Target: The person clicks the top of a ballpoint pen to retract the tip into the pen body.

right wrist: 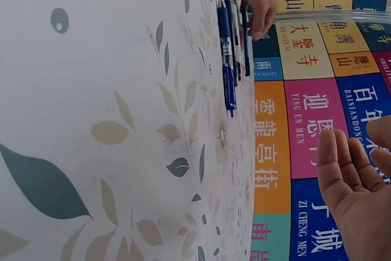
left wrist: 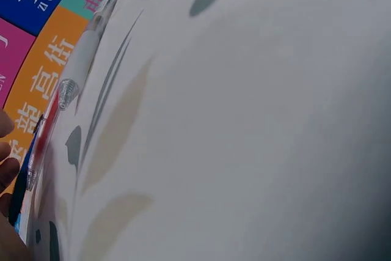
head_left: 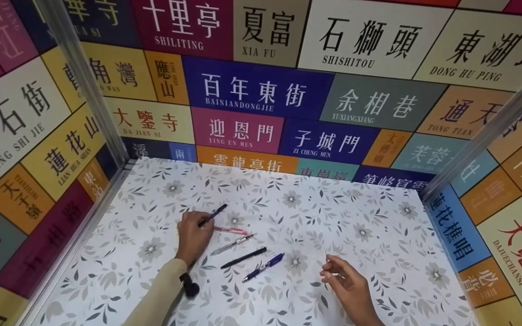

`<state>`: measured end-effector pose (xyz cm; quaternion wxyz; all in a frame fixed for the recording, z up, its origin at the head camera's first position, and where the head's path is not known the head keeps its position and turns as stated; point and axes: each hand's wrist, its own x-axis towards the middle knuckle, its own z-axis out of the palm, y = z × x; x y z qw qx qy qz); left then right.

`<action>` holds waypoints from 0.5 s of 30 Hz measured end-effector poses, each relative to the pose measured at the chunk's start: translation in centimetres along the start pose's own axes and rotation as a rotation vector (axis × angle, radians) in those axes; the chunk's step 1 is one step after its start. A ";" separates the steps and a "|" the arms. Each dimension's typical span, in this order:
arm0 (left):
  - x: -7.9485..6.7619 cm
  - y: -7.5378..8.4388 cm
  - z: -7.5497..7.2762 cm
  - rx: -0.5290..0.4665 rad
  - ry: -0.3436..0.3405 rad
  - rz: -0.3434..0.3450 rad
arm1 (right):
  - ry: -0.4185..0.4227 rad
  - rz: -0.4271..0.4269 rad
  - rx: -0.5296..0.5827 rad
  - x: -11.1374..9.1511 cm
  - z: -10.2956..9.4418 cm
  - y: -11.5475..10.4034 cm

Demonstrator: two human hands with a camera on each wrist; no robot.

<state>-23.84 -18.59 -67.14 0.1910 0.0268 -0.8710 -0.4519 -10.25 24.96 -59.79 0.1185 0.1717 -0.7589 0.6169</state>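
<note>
My left hand (head_left: 194,235) pinches a dark blue pen (head_left: 218,211) at the far end of a slanted row of pens on the table. Closest to that hand lies a red pen (head_left: 233,230), its near end behind the fingers. Beside it come a clear-and-white pen (head_left: 232,245), a black pen (head_left: 244,258) and a blue click pen (head_left: 264,267). At the left wrist view's edge, fingertips (left wrist: 7,166) meet the dark blue pen (left wrist: 22,184). My right hand (head_left: 349,287) is held to the right of the row, fingers loosely bent, holding nothing.
A white tabletop (head_left: 342,208) with grey flowers and leaves lies under everything. Colourful panels with Chinese place names (head_left: 256,88) stand at the back and both sides, joined by clear corner strips (head_left: 91,81). A small black object (head_left: 190,286) is at the left wrist.
</note>
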 end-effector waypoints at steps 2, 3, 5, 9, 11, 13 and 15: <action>-0.2 0.5 -0.1 -0.021 0.006 0.003 | -0.001 -0.005 -0.003 0.0 -0.1 0.1; -0.3 0.8 -0.1 -0.034 0.009 0.000 | -0.002 -0.005 0.001 0.0 -0.1 0.2; -0.5 1.3 0.0 -0.071 0.017 -0.014 | -0.004 -0.008 0.008 0.1 -0.1 0.3; -0.9 2.4 0.3 -0.142 0.034 -0.041 | -0.004 -0.029 0.009 0.1 -0.1 0.7; -1.0 3.0 0.4 -0.156 0.047 -0.033 | -0.002 -0.043 0.004 0.2 -0.2 0.7; -1.1 3.5 0.6 -0.163 0.068 -0.002 | 0.000 -0.051 -0.001 0.2 -0.1 0.8; -1.3 3.9 0.8 -0.159 0.083 0.053 | 0.004 -0.044 -0.008 0.2 -0.1 0.8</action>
